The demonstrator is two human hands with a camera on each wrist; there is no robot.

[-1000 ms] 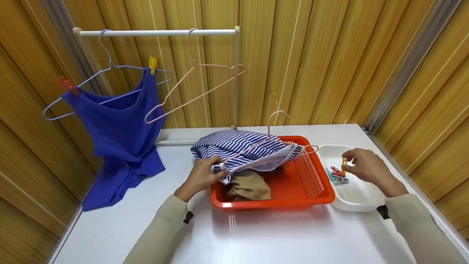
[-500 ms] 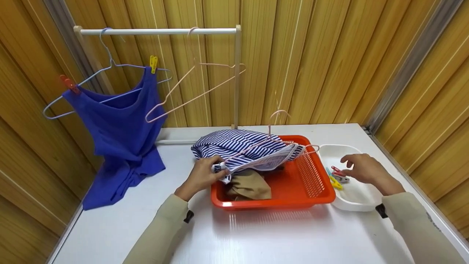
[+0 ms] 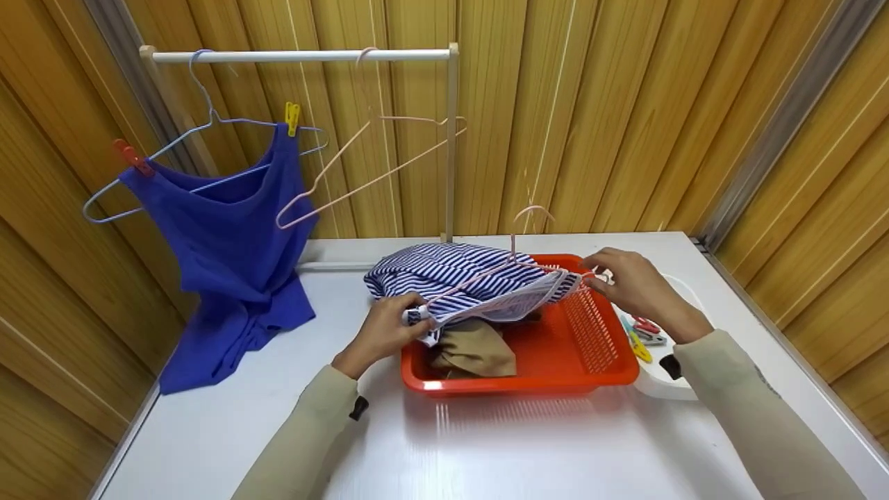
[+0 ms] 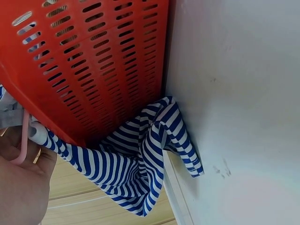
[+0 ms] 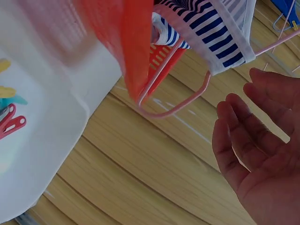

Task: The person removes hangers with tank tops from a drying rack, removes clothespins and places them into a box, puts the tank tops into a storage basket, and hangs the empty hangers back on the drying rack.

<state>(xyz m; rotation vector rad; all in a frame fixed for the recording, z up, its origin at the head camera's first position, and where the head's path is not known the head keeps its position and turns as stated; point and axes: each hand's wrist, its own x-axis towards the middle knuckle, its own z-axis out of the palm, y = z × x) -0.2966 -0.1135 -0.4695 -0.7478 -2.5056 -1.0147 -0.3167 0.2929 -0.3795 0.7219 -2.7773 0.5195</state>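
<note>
My left hand (image 3: 389,325) grips the near shoulder of a blue-and-white striped sleeveless top (image 3: 451,269), together with the end of a pink hanger (image 3: 471,279). In the left wrist view, the hanger's curved end (image 4: 24,140) shows against that hand, and the top (image 4: 140,159) droops over the basket's rim. The other shoulder strap sits along the hanger's right arm. My right hand (image 3: 635,286) is beside that end. Its fingers are loosely bent and apart from the bare hanger tip (image 5: 171,112) in the right wrist view, holding nothing.
A red basket (image 3: 521,386) also holds tan cloth (image 3: 479,349). Right of it, a white tray (image 3: 667,389) contains several clothespins (image 3: 646,332). Behind stands a rack (image 3: 305,55) with a blue garment (image 3: 236,250) pegged on a hanger and a bare pink hanger (image 3: 333,163).
My right hand let go of a yellow clothespin, which now lies in the tray, then moved left to the hanger's right end. The left hand keeps its grip in place.
</note>
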